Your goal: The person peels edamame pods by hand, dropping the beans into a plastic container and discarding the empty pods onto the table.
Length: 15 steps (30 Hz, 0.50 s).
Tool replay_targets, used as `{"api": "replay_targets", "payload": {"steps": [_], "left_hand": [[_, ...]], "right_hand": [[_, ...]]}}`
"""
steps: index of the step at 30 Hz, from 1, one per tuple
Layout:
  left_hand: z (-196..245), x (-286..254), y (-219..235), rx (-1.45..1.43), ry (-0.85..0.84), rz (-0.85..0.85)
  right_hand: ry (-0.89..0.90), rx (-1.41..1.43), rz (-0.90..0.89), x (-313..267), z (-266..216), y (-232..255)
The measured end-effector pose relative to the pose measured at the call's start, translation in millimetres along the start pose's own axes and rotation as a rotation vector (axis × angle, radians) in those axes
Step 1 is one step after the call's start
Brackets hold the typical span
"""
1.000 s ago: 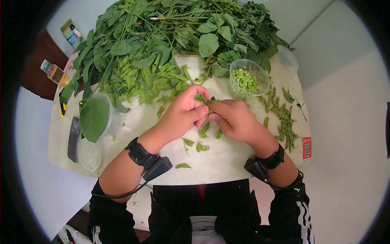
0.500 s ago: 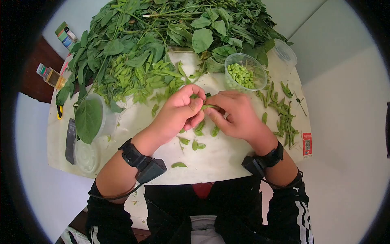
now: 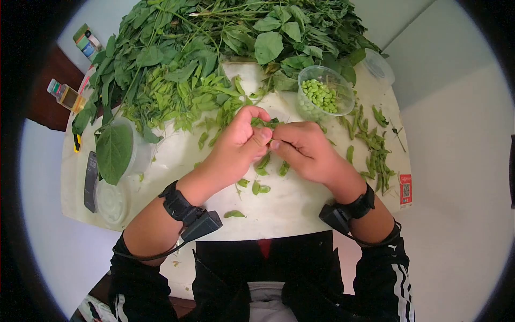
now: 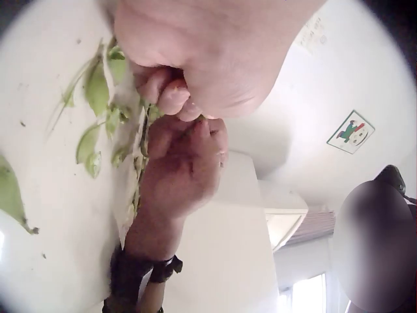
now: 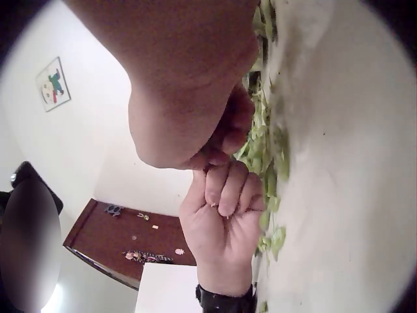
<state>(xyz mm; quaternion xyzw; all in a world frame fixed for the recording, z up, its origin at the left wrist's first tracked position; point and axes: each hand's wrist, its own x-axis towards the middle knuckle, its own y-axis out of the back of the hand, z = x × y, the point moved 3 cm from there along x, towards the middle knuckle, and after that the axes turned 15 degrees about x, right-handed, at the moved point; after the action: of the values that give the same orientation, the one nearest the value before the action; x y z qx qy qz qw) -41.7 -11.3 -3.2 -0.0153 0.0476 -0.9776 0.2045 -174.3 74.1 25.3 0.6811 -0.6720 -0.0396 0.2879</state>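
My left hand point(image 3: 236, 142) and right hand point(image 3: 308, 150) meet fingertip to fingertip over the table, both pinching a green bean pod that the fingers mostly hide. In the left wrist view, the curled fingers of both hands touch at the pod. A clear round tub point(image 3: 343, 92) beyond the right hand holds shelled green beans point(image 3: 319, 94). Split pods point(image 3: 260, 188) lie on the tabletop beneath and in front of the hands. More pods point(image 3: 378, 158) are strewn to the right. Ahead of the left hand spreads a heap of light green pods point(image 3: 177, 96).
Leafy stalks point(image 3: 214, 32) pile across the back of the table. At left are a phone point(image 3: 90, 182), a lid point(image 3: 111, 203), a tub point(image 3: 140, 147) with a large leaf point(image 3: 113, 155) over it, and a bottle point(image 3: 70, 99). Another lid point(image 3: 379, 67) sits at back right.
The hands have shifted slightly left and stayed close together. The pod showed between the fingertips half a second ago and is now mostly covered. The head view has moved slightly.
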Motion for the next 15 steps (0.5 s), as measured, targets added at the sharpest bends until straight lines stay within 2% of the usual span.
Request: {"api": "replay_targets", "payload": {"steps": [3,8,15], "left_hand": [[-2.7,-1.6,-2.8,-0.003,0.027,-0.019],[2.7,-5.3,-7.2,0.018,-0.051,-0.074],[2.5,-8.2,-8.7,0.025,-0.146,-0.082]], "right_hand": [[0.057,0.076,-0.017,-1.0,2.5,-0.6],[-0.157,0.420,-0.070,-2.1,-0.6,0.5],[-0.234,0.616,0.020,-4.6,5.9,-6.6]]}}
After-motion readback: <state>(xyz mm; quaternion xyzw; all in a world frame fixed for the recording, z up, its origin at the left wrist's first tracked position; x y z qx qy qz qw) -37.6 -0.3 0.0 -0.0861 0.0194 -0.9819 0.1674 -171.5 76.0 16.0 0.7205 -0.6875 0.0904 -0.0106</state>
